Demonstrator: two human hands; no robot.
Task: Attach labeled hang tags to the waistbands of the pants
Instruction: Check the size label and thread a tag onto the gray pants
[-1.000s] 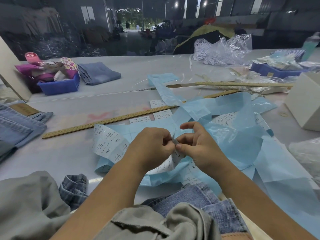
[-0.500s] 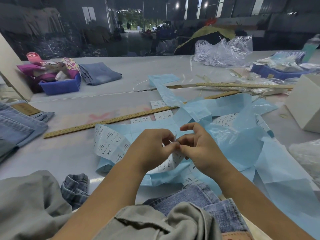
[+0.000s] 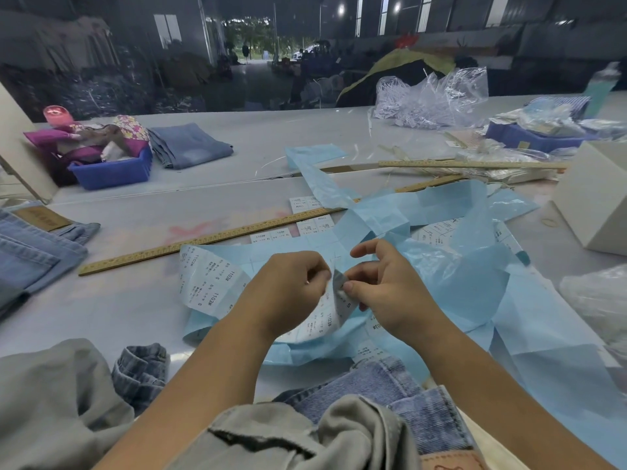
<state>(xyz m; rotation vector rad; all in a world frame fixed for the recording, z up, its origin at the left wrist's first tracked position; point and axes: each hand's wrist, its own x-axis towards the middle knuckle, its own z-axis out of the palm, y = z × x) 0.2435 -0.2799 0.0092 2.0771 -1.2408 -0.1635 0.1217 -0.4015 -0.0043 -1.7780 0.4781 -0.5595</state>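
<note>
At the centre of the frame the left hand [image 3: 288, 286] and right hand [image 3: 390, 293] met over a sheet of white labels [image 3: 210, 286], each pinching one small label [image 3: 339, 281] between thumb and curled fingers; the right forefinger stuck out straight toward the upper left. The pinched label stood nearly on edge between the fingertips, its long axis running from the upper centre down toward the lower right. The sheet was thin, glossy and curled, printed with rows of dark text reading 1103# and S, and it ran from centre left under the hands. It lay on crinkled pale blue backing paper [image 3: 475, 300] that spread across the centre and right of the frame in folded, angular strips. A long wooden ruler [image 3: 203, 240] lay slanted from centre left up toward the right, partly under the blue paper. At the bottom edge lay grey pants [image 3: 305, 439] of coarse twill over faded blue jeans [image 3: 414, 401], whose brown leather patch showed at the lower right. More folded jeans [image 3: 30, 252] sat at the left edge, all on a smooth white table [image 3: 118, 300].
</note>
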